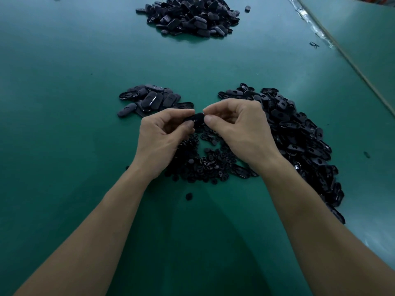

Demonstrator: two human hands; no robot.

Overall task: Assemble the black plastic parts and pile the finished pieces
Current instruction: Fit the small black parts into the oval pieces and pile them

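Four heaps of black plastic parts lie on the green worktop [64, 82], and two bare hands meet over the middle of them. Between the hands is one black oval piece [195, 117]. The left hand [162, 137] pinches its left end with thumb and curled fingers, and the right hand [241, 129] pinches its right end the same way, so each grip is closed on that single piece.

Directly below the hands lies the heap of small round parts [205, 165], too many to count. Touching it on the right, the heap of open oval shells [303, 142] runs in a long band toward the near side, also beyond counting. Just beyond the left hand sits the small heap of closed ovals [149, 99], with about a dozen showing. Well apart, at the far side, is the fourth, the broad far heap [190, 16].

Three strays lie singly: one round part [189, 196] between the forearms, one lone oval [247, 8] just right of the far heap, and one small bit [366, 154] right of the shells. One thin black loop [314, 44] lies beside a pale seam [316, 30] along the worktop's right side.
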